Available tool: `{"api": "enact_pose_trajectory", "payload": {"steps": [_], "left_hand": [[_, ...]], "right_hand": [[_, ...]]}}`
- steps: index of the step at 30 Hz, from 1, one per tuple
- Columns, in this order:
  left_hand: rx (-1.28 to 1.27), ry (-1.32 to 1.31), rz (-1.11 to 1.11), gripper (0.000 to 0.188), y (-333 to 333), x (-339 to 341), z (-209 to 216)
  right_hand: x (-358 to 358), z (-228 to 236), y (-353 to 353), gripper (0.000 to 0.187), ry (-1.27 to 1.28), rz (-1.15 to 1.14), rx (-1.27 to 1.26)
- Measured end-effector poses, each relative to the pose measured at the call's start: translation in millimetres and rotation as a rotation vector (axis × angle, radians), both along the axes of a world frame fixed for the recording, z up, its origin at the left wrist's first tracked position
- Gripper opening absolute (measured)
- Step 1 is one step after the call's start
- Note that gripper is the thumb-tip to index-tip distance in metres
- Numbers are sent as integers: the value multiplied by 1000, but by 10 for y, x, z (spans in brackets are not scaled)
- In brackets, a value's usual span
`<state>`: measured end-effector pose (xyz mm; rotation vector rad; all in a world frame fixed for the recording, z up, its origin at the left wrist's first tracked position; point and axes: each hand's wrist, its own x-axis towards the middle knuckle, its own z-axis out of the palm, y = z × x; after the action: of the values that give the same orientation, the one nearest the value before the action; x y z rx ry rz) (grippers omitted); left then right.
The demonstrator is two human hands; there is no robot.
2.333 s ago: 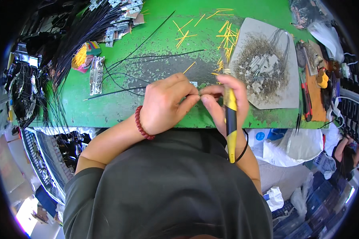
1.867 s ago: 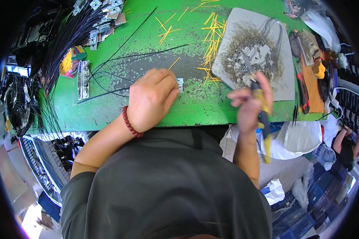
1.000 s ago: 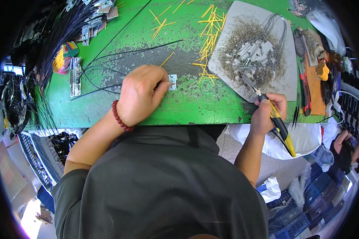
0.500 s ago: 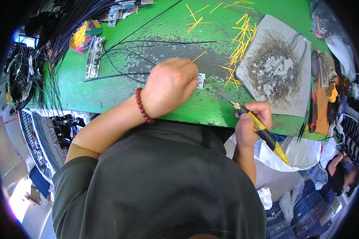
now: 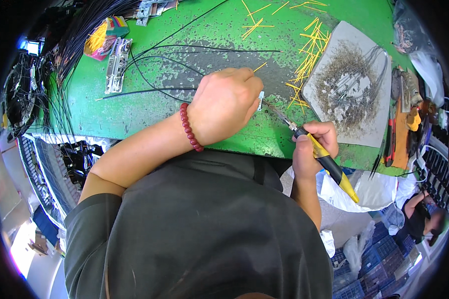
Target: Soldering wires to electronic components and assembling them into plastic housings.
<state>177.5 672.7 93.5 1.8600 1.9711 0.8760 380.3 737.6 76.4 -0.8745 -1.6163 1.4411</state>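
Observation:
A yellow-and-black soldering iron (image 5: 329,164) is gripped in my right hand (image 5: 314,147), its handle slanting down to the right. Its metal tip points up and left, at or just beside the edge of a small silvery plate (image 5: 261,100) on the bench. My left hand (image 5: 227,104), with a red bead bracelet (image 5: 188,129) at the wrist, is closed over the plate's left side. Its fingertips are hidden beneath it, and so is what they pinch. Black wires (image 5: 159,90) run in under this hand from the left. A thin yellow stick (image 5: 260,67) shows beyond the knuckles.
Yellow sticks (image 5: 312,62) lie scattered beside a grey, dirt-covered slab (image 5: 344,129) on the green bench (image 5: 95,117). A silvery metal strip (image 5: 117,67) and a box of yellow sticks (image 5: 99,40) stand left. Tools, including red-handled pliers (image 5: 390,144), line the right edge. Another person (image 5: 419,214) is lower right.
The soldering iron's tip has come up and left, closing the gap to the small plate. My left hand has shifted slightly right, covering more of the plate. The whole view has shifted a little.

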Motion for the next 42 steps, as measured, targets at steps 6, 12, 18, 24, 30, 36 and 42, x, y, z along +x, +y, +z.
{"api": "enact_pose_trajectory", "payload": {"steps": [6, 12, 18, 24, 30, 36, 42], "left_hand": [[-20, 10, -17, 10, 8, -11, 4], [23, -9, -5, 8, 3, -4, -2], [17, 15, -1, 8, -11, 7, -2], [9, 15, 0, 8, 1, 5, -2], [-11, 31, -16, 8, 21, -9, 23], [-86, 61, -37, 10, 33, -18, 73], [-130, 66, -52, 10, 37, -20, 88]], "right_hand": [[4, -2, 8, 20, -17, 1, 26], [-5, 17, 9, 18, -38, 13, 24], [-2, 20, 0, 19, -104, 17, -6], [51, -67, 12, 21, 68, -31, 9], [24, -40, 27, 20, 25, -10, 16], [21, 5, 26, 17, -8, 23, 13], [-15, 19, 3, 15, -29, 23, -7]]}}
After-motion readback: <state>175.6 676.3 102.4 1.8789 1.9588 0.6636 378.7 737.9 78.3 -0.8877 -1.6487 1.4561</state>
